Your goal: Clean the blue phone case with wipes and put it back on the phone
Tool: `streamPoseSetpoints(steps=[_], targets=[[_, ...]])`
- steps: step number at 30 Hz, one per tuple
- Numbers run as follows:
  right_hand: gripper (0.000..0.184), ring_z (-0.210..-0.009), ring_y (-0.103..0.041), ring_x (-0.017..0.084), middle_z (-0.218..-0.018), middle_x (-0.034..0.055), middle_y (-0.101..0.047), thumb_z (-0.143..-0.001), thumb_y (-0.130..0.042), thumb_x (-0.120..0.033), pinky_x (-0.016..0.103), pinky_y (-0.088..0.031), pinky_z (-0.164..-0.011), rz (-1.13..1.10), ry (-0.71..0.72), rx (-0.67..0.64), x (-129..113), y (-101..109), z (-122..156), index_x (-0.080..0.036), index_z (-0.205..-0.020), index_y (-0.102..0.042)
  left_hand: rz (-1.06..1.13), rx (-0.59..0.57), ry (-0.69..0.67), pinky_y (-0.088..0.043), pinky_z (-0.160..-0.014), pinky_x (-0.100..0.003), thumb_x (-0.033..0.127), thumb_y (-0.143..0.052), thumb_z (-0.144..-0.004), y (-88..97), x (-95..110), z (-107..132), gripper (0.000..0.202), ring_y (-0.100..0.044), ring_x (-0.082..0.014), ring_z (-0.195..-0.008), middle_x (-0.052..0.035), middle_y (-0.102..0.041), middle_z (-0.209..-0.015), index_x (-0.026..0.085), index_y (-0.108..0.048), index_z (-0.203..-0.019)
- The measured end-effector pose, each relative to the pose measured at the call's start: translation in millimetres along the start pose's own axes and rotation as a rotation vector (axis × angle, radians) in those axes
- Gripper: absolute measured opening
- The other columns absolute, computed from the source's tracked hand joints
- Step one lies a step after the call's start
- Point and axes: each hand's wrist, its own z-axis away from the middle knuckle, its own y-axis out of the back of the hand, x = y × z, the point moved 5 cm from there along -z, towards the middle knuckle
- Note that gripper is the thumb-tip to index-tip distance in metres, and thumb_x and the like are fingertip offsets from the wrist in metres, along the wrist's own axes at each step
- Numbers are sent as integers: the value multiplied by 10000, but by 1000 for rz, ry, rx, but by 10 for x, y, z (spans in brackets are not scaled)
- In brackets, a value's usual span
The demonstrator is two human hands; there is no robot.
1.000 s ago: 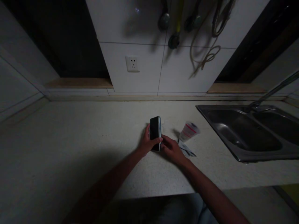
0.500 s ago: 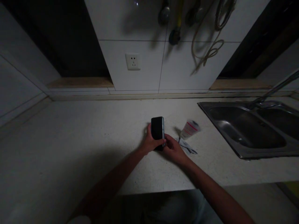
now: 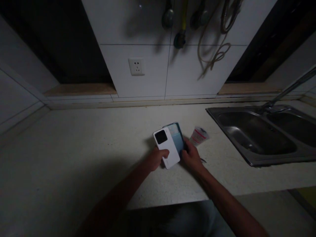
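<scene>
My left hand [image 3: 156,158] grips a white phone [image 3: 167,147], back side up, with a black camera square near its top corner. Just behind it, my right hand [image 3: 191,156] holds a bluish phone case [image 3: 177,137] by its lower edge. Both are held a little above the pale countertop [image 3: 98,138], the phone overlapping the case. My fingers on both hands are curled round what they hold.
A small plastic cup [image 3: 198,135] with a red-printed label lies on its side right of my hands. A steel double sink [image 3: 259,135] with a tap is at the right. A wall socket [image 3: 136,66] and hanging utensils [image 3: 181,23] are on the tiled wall behind.
The phone, earlier held screen side showing with its case on, now shows its white back and is separate from the bluish case. My right hand has taken the case.
</scene>
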Motion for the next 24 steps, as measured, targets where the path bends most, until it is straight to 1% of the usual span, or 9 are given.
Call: streamPoseSetpoints(steps=[3, 7, 11, 14, 17, 19, 21, 22, 24], targets=[[535, -979, -661, 265, -1099, 64, -734, -685, -496, -172, 432, -527, -926, -65, 9, -46, 21, 31, -4, -197, -1202, -632, 51, 13, 53, -440, -581, -285, 94, -567, -407, -29, -76, -12, 307, -581, -188, -648, -13, -633, -655, 166, -610, -703], [478, -1071, -647, 271, -1154, 79, -725, -726, -506, -190, 441, -505, -974, -152, -21, -34, -8, -43, 49, -194, -1184, -640, 151, -58, 159, -472, -642, -324, 107, -669, -454, -18, -127, -78, 358, -607, -195, -645, -41, -677, -703, 144, -643, -809], [416, -1035, -660, 275, -1127, 88, -735, -756, -516, -235, 448, -510, -946, -194, -92, 37, 1, -83, 61, -189, -1143, -661, 186, -44, 150, -484, -678, -338, 171, -779, -549, 38, -130, -104, 417, -630, -196, -664, -55, -698, -758, 138, -623, -934], [384, -1016, -666, 264, -1109, 84, -738, -790, -502, -249, 430, -516, -925, -229, -90, 107, -8, -55, 58, -189, -1133, -663, 156, -109, 140, -495, -729, -344, 246, -849, -584, 38, -120, -90, 468, -652, -203, -721, -70, -710, -808, 132, -615, -973], [404, -1051, -655, 255, -1149, 89, -724, -823, -487, -261, 416, -509, -938, -214, -60, 173, -11, -7, 60, -187, -1191, -637, 54, -145, 146, -486, -713, -312, 350, -875, -606, 106, -74, -65, 486, -650, -187, -713, -79, -708, -812, 111, -636, -956], [436, -1078, -644, 259, -1191, 107, -703, -831, -491, -281, 418, -508, -940, -194, -56, 204, 10, 21, 58, -175, -1237, -607, -54, -132, 153, -474, -670, -294, 400, -854, -638, 192, -12, -32, 477, -646, -181, -684, -91, -710, -818, 100, -649, -946], [459, -1093, -636, 262, -1225, 123, -684, -834, -492, -296, 417, -509, -935, -171, -52, 211, 33, 30, 52, -166, -1264, -585, -162, -111, 104, -467, -640, -284, 408, -800, -696, 271, 102, 30, 447, -645, -181, -668, -84, -709, -823, 106, -643, -986], [460, -1091, -635, 262, -1227, 126, -681, -834, -490, -298, 413, -511, -927, -155, -47, 211, 39, 29, 49, -162, -1264, -582, -240, -62, 36, -458, -631, -271, 400, -743, -754, 314, 189, 74, 411, -642, -175, -671, -69, -706, -830, 116, -637, -1032], [450, -1067, -641, 259, -1201, 125, -690, -833, -481, -296, 401, -516, -901, -119, -34, 199, 39, 15, 45, -161, -1248, -588, -529, 106, -93, -453, -631, -265, 359, -608, -862, 393, 369, 205, 304, -650, -185, -703, -63, -705, -843, 129, -635, -1058]])
